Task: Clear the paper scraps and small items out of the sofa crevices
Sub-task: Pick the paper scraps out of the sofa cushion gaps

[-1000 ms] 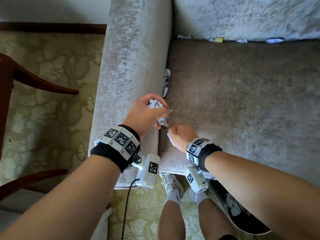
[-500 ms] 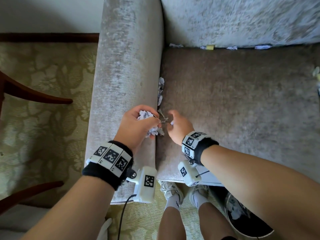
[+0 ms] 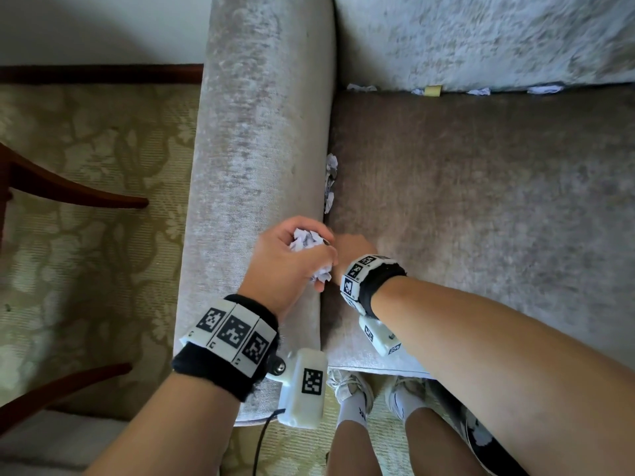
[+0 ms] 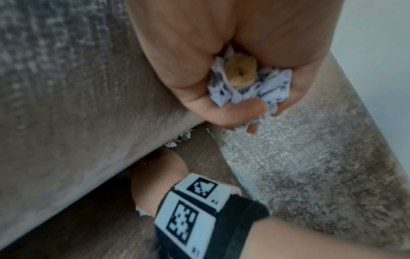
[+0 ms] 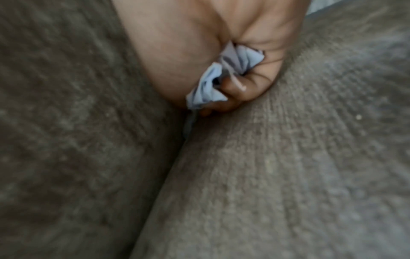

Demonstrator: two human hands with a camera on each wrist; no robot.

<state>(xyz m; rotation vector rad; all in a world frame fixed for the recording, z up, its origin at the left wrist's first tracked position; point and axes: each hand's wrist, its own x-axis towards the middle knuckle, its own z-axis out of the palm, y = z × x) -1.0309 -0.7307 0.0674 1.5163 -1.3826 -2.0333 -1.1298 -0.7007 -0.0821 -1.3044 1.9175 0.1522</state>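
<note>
A person stands at the front corner of a grey velvet sofa, looking down at both hands. The left hand [image 3: 292, 255] hovers over the armrest [image 3: 261, 139], its grip closed round a wad of crumpled paper scraps [image 3: 307, 239]; the left wrist view shows a small tan ring-shaped item [image 4: 240, 70], perhaps a cereal piece, nestled in that wad. The right hand [image 3: 350, 245] is pushed down into the crevice [image 3: 326, 214] between armrest and seat cushion [image 3: 481, 207], its grip pinching a pale blue paper scrap [image 5: 210, 87] that trails down into the seam.

More scraps in the side crevice [image 3: 330, 180] sit farther back, and others line the back crevice [image 3: 481, 91], along with a small yellow item [image 3: 432, 91].

To do this step well, the right hand probably should pull the scrap straight up along the seam, slowly, so it does not tear and leave a piece wedged below. The left hand looks quite full, so passing the scrap over carefully, or emptying the wad first, would likely avoid dropping pieces back in.
</note>
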